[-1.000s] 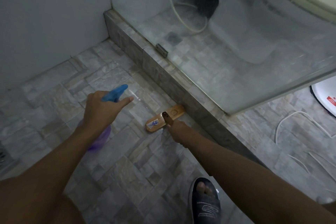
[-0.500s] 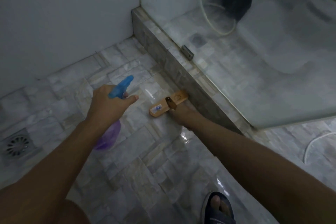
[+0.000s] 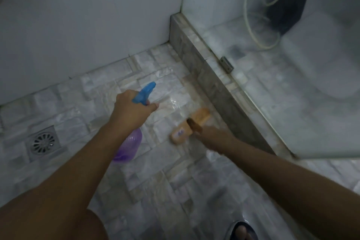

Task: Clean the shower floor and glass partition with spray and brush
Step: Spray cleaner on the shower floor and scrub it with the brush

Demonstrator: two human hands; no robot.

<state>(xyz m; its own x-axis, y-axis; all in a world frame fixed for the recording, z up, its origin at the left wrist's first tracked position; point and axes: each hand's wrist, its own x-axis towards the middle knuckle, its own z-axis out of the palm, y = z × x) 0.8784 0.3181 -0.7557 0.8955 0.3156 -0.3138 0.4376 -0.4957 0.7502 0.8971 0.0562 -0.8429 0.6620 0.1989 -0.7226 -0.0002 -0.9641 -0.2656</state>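
Observation:
My left hand point(image 3: 131, 110) grips a purple spray bottle point(image 3: 130, 147) by its blue trigger head point(image 3: 144, 93), nozzle aimed at the wet stone floor tiles point(image 3: 167, 101). My right hand point(image 3: 213, 136) holds the handle of an orange wooden brush point(image 3: 190, 125), whose head lies on the tiles beside the raised stone kerb point(image 3: 212, 84). The frosted glass partition point(image 3: 292, 84) stands on that kerb at the right. The brush and right hand are blurred.
A round metal floor drain point(image 3: 43, 143) sits at the left. White walls point(image 3: 87, 25) close off the back. A metal clip point(image 3: 227, 64) fixes the glass to the kerb. A hose point(image 3: 251, 25) shows behind the glass. My sandalled foot point(image 3: 242, 231) is at the bottom.
The view has swung so the corner and the drain come further into sight. The brush has slid along the floor beside the kerb; the left hand keeps the spray bottle pointed at the tiles.

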